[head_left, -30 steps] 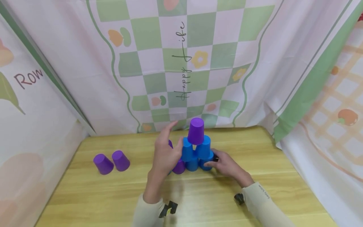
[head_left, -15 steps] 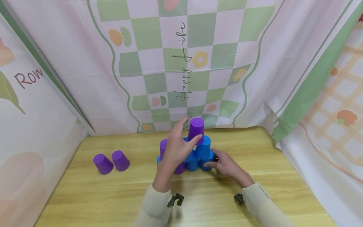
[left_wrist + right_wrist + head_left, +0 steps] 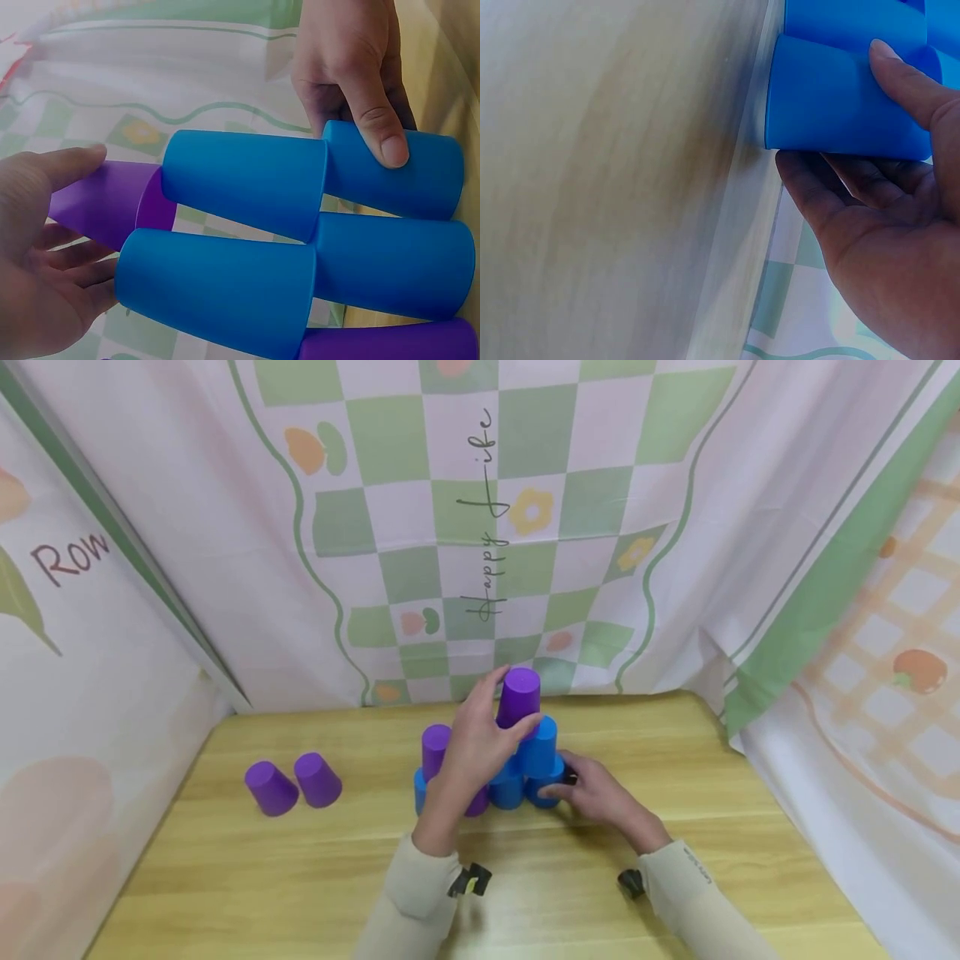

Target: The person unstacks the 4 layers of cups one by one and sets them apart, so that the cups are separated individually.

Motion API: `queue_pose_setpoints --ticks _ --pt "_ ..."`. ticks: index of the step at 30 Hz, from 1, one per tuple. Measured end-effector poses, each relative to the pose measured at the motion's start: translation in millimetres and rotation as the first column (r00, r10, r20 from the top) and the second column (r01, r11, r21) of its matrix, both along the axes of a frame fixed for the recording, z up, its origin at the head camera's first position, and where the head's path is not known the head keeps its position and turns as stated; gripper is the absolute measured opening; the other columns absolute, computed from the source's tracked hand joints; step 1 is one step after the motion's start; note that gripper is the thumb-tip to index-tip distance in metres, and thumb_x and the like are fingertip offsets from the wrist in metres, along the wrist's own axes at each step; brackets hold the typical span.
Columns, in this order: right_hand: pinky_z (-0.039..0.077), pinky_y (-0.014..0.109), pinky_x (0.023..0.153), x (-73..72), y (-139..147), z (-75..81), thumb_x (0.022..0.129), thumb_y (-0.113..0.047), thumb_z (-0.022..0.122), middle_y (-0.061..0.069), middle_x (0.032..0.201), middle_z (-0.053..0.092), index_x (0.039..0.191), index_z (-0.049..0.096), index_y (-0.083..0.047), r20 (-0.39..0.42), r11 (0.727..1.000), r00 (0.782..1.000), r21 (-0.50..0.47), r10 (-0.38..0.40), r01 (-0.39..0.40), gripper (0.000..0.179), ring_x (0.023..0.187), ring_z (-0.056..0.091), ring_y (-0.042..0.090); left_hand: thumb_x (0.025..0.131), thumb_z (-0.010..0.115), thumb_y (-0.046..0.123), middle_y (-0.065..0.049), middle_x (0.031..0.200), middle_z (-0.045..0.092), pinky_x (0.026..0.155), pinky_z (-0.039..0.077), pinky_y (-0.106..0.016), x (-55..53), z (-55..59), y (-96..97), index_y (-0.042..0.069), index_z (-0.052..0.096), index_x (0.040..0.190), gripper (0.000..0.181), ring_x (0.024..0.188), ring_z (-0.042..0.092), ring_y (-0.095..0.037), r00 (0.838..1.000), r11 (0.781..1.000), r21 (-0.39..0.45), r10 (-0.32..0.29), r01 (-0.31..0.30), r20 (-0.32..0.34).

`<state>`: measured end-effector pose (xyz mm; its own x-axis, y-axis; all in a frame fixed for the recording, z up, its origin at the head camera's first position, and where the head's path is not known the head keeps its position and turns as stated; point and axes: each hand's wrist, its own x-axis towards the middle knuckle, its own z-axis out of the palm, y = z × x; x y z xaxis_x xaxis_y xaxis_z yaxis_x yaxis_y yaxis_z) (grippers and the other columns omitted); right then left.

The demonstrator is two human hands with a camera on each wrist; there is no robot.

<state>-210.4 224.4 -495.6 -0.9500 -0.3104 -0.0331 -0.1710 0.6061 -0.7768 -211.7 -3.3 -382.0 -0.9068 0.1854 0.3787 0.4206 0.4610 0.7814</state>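
Upside-down plastic cups form a stepped stack on the wooden table. At its top is a purple cup (image 3: pixel 521 695), mouth down on two blue cups; my left hand (image 3: pixel 480 739) holds it from the left, thumb on the near side. The left wrist view shows the supporting blue cups (image 3: pixel 244 180) side by side, with the purple cup's rim against their bases. My right hand (image 3: pixel 600 792) grips the blue cup (image 3: pixel 840 97) at the bottom row's right end, thumb on its near side and fingers along its outer side. My left hand hides part of the stack in the head view.
Two more purple cups (image 3: pixel 318 780) stand upside down on the left of the table (image 3: pixel 247 877). The stack's left part has a purple cup (image 3: pixel 435 747) above the bottom row. A checked curtain (image 3: pixel 461 560) hangs right behind the table.
My left hand has moved right from beside the stack, and its thumb and fingers have come round the top purple cup. My right hand has stayed at the lower blue cup.
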Motion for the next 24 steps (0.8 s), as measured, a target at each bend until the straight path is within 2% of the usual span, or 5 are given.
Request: queue_pose_setpoints --ticks 8,13,24 --pt "0.054 0.059 0.108 -1.2 0.3 0.1 0.098 -0.032 0.077 0.013 0.133 0.071 0.137 0.063 -0.010 0.005 1.000 1.000 -0.003 0.002 -0.002 0.047 0.123 0.067 0.034 0.095 0.081 0.027 -0.008 0.147 0.062 0.114 0.052 -0.045 1.2 -2.5 -0.2 0.014 0.045 0.157 0.073 0.134 0.062 -0.025 0.999 0.998 0.044 -0.040 0.040 -0.012" --pt "0.053 0.059 0.108 -1.3 0.3 -0.5 0.098 -0.033 0.077 0.013 0.134 0.070 0.138 0.063 -0.011 0.009 1.000 1.000 0.000 -0.006 0.006 0.048 0.123 0.067 0.034 0.095 0.080 0.026 -0.009 0.143 0.064 0.111 0.054 -0.047 2.3 -2.7 -0.3 0.013 0.045 0.157 0.072 0.129 0.065 -0.025 0.998 0.995 0.076 -0.062 0.062 -0.003" --pt "0.053 0.060 0.108 1.4 -0.4 0.6 0.098 -0.030 0.077 0.012 0.132 0.071 0.136 0.064 -0.012 -0.007 1.000 1.000 0.014 -0.012 0.012 0.045 0.123 0.067 0.034 0.096 0.079 0.025 -0.008 0.146 0.062 0.110 0.055 -0.047 7.4 -1.1 -1.5 0.011 0.045 0.157 0.071 0.130 0.064 -0.025 0.999 0.997 0.072 -0.038 0.038 0.004"
